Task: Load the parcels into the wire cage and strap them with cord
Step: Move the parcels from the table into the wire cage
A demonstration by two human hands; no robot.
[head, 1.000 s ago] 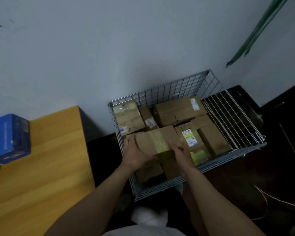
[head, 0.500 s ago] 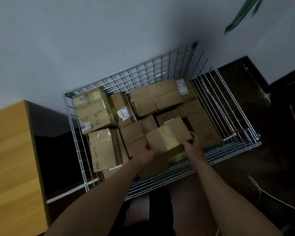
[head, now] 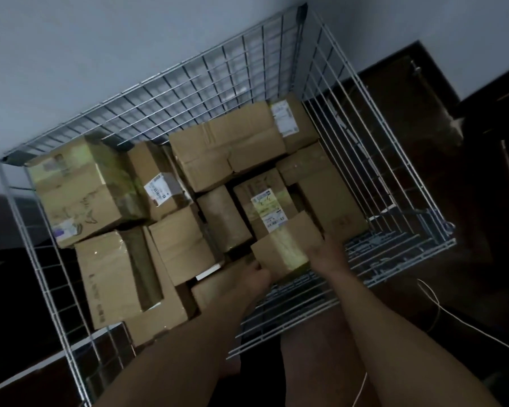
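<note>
Small taped parcel (head: 285,248), in the near-right quarter of the wire cage (head: 165,80), slightly tilted, just in front of the labelled parcel (head: 266,205); not clear whether already seated or just above the load. Held at opposite ends: left grip (head: 254,279) curled round the near-left corner, right grip (head: 328,257) wrapped over the right edge, fingertips mostly hidden behind the carton. Probably the setting-down step, with strapping not yet begun. Judged light and stiff, from the modest size and plain corrugated board. Glossy tape band across the top likely slippery; best taken on bare cardboard at the two ends or under the bottom edges. Corners liable to crush under a hard squeeze. Around it, other parcels (head: 80,189) packed close over most of the cage bottom. Cord (head: 441,311) lying loose on the floor (head: 453,201) to the right, outside the cage, well apart from both grips.
</note>
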